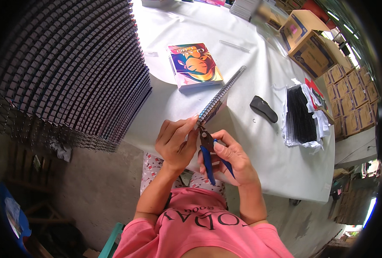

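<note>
your left hand (176, 142) pinches the near end of a coil-bound notebook (217, 108) by the edge of the white tablecloth (266, 161). your right hand (235, 160) grips blue-handled wire cutters (206, 142), their tip at the coil (222, 95); whether it bites is hard to tell.

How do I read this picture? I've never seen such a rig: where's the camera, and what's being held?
No machine here: these are a person's bare hands, viewed from above by a fisheye camera on the head, so straight edges bend. The left hand grips a coil-bound book near its coil's end; the right hand holds blue-handled pliers there. The white-covered table bears colourful-covered books, a loose coil and a dark bundle in white wrapping.
</note>
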